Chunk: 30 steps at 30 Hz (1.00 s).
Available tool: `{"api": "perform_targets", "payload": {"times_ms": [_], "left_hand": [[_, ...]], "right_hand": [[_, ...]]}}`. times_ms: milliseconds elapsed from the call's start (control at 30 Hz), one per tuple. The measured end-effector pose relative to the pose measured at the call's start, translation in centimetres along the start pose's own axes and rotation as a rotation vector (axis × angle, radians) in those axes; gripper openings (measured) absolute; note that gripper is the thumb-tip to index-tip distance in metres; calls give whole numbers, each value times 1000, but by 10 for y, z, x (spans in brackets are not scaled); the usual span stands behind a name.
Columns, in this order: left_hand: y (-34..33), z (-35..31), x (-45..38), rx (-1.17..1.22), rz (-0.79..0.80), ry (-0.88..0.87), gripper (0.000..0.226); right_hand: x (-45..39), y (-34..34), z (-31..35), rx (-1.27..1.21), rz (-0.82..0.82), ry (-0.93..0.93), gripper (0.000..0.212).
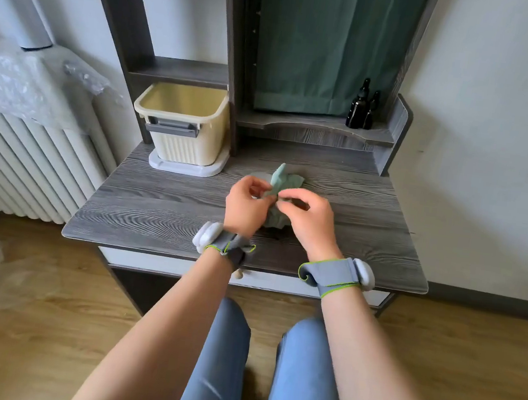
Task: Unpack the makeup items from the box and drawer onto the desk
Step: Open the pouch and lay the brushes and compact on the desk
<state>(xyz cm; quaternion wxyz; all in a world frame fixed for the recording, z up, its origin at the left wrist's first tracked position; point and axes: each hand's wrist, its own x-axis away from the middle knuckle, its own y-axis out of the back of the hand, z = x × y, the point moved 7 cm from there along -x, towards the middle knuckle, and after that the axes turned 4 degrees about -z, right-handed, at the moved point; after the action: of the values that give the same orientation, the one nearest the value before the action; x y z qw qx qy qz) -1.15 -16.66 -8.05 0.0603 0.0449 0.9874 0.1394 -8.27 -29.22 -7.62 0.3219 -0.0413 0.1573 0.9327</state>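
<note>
Both forearms reach forward side by side, bare, each wrist wrapped in a grey band; the left hand (246,205) sits with knuckles up, its fingers (259,184) curled inward and pinching; the right hand (307,218) mirrors it close beside, thumb and fingers bent toward the left hand's, the tips of both nearly meeting; both knees show below.
</note>
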Motion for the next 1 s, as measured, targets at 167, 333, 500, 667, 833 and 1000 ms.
{"api": "perform_targets", "payload": {"times_ms": [167, 333, 500, 667, 833, 1000], "left_hand": [[-13, -3, 10, 655, 139, 277, 19], [-13, -21, 16, 796, 301, 162, 28], [-15, -29, 19, 529, 356, -82, 56], [-4, -33, 15, 430, 157, -144, 35], [-10, -32, 14, 402, 125, -78, 20], [-16, -46, 20, 261, 159, -224, 29]], "right_hand": [[4, 17, 10, -141, -55, 19, 27], [1, 25, 17, -30, -140, 67, 32], [10, 33, 27, -25, -291, 146, 24], [14, 28, 31, -95, -230, 136, 34], [15, 35, 36, 67, -277, 226, 29], [14, 43, 42, 244, -320, 257, 24]]}}
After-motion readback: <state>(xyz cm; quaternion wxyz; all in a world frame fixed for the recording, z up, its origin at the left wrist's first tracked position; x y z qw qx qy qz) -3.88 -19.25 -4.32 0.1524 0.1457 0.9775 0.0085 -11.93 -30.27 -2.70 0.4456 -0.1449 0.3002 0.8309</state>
